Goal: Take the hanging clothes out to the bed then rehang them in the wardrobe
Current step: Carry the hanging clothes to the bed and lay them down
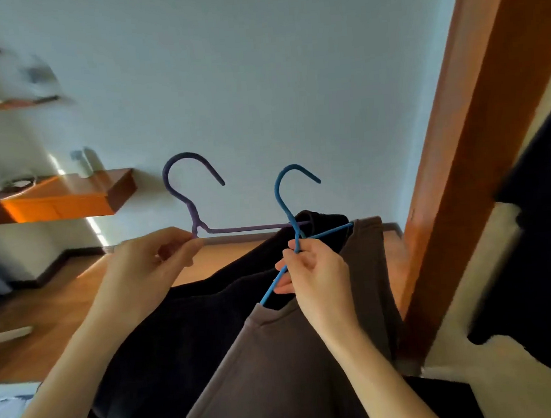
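Your left hand pinches the purple hanger, your right hand grips the blue hanger; hold hooks apart and level so the clothes stay seated.

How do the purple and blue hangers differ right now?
The purple hanger is pinched at its neck by the left hand and carries a black garment. The blue hanger is gripped by the right hand and carries a grey-brown garment. Purple's arm runs level, while blue's slants steeply. Both hooks stand upright, on no rail.
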